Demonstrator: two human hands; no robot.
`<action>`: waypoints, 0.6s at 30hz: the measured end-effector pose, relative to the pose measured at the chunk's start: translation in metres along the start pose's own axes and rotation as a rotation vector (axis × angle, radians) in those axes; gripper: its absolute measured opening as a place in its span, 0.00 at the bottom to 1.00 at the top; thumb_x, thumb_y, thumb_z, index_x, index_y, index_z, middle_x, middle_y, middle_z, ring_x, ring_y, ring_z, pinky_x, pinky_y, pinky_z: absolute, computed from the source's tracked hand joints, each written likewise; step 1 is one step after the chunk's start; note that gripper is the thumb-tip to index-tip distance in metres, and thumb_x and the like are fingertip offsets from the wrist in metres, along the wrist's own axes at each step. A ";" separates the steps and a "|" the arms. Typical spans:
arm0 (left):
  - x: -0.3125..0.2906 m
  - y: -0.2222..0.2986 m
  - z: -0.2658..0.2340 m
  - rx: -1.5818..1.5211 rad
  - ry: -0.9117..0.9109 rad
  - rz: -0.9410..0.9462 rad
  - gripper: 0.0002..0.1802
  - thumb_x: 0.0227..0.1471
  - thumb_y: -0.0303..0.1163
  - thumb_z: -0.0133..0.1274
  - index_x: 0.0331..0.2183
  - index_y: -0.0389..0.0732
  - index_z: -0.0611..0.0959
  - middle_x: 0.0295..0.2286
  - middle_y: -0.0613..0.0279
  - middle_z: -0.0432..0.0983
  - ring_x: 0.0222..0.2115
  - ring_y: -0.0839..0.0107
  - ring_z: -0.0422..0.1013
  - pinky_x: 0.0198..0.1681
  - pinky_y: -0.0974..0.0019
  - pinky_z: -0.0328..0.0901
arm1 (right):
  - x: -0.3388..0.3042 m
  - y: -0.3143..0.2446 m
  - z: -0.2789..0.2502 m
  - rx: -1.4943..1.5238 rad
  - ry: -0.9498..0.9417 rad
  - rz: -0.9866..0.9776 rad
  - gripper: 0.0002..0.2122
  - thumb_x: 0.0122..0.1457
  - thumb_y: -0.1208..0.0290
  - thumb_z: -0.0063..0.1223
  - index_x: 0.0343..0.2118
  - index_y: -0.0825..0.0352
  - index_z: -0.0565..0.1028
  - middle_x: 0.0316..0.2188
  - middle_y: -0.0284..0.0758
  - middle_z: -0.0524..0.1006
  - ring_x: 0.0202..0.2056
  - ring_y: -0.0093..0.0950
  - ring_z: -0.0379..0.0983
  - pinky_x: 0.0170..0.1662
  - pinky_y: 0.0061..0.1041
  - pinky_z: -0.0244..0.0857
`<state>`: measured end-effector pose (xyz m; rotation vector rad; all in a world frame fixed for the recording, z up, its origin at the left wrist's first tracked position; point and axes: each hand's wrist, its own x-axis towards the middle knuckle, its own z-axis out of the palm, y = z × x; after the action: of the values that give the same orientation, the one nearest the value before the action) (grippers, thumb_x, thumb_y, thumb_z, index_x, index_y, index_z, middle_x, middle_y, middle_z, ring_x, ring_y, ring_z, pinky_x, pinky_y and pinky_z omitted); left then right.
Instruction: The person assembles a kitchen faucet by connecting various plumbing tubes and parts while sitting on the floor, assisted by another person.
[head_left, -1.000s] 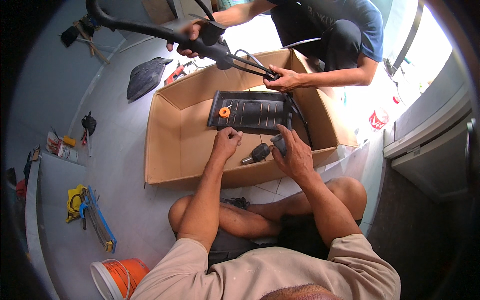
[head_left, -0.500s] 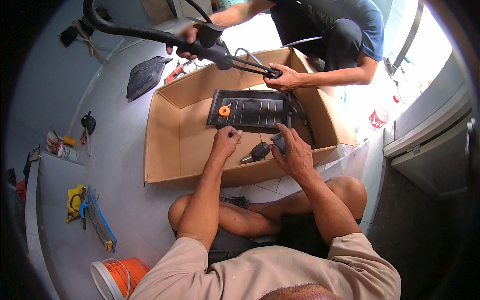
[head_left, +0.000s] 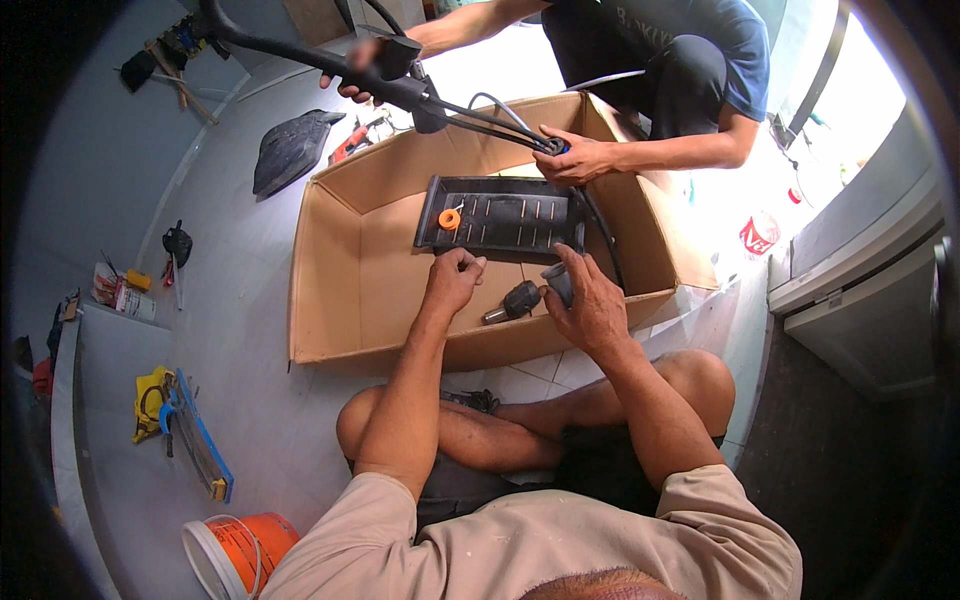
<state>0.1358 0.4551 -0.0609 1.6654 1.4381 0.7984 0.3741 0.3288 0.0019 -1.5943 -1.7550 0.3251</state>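
Observation:
My left hand (head_left: 456, 280) is above the near part of an open cardboard box (head_left: 335, 310). Its fingers are curled into a pinch, and anything between them is too small to make out. My right hand (head_left: 592, 305) grips a dark grey cup-shaped piece (head_left: 560, 284) by its side. Between my hands, in the box, lies a short black cylinder (head_left: 521, 299) with a shiny metal end. Beyond them rests a black slotted tray (head_left: 510, 215), with an orange roll of tape (head_left: 449, 219) on its left part.
Across the box, a crouching co-worker (head_left: 700, 80) holds a black faucet-like fixture (head_left: 400, 90) with thin hoses over it. A black bag-like item (head_left: 290, 152) lies beyond the box's left. An orange bucket (head_left: 255, 550), blue-framed saw (head_left: 200, 435) and yellow item (head_left: 150, 405) are at left.
The co-worker's black fixture has shifted to the right and slightly up, and the hand on its hoses has moved a little right. My two hands have hardly moved.

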 end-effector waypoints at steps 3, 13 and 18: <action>0.000 0.002 -0.001 0.008 -0.003 0.005 0.14 0.56 0.35 0.60 0.25 0.35 0.81 0.20 0.59 0.79 0.23 0.70 0.75 0.30 0.63 0.67 | 0.000 -0.001 -0.001 -0.029 -0.013 -0.007 0.30 0.56 0.64 0.62 0.60 0.62 0.65 0.41 0.44 0.75 0.42 0.45 0.76 0.43 0.41 0.72; 0.000 0.001 0.000 -0.019 -0.004 -0.015 0.14 0.56 0.35 0.60 0.25 0.35 0.81 0.19 0.60 0.79 0.22 0.71 0.73 0.29 0.64 0.67 | 0.000 -0.003 -0.001 -0.002 0.001 0.001 0.30 0.53 0.69 0.61 0.60 0.63 0.65 0.40 0.43 0.75 0.42 0.46 0.76 0.44 0.42 0.70; 0.000 0.002 0.001 0.001 0.003 -0.009 0.14 0.56 0.36 0.60 0.25 0.35 0.81 0.20 0.60 0.79 0.22 0.71 0.74 0.29 0.64 0.67 | 0.000 -0.001 0.000 -0.004 0.007 -0.004 0.30 0.53 0.69 0.61 0.60 0.62 0.65 0.40 0.44 0.75 0.42 0.46 0.76 0.44 0.42 0.70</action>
<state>0.1378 0.4553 -0.0598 1.6582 1.4467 0.7960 0.3739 0.3287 0.0025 -1.5925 -1.7547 0.3133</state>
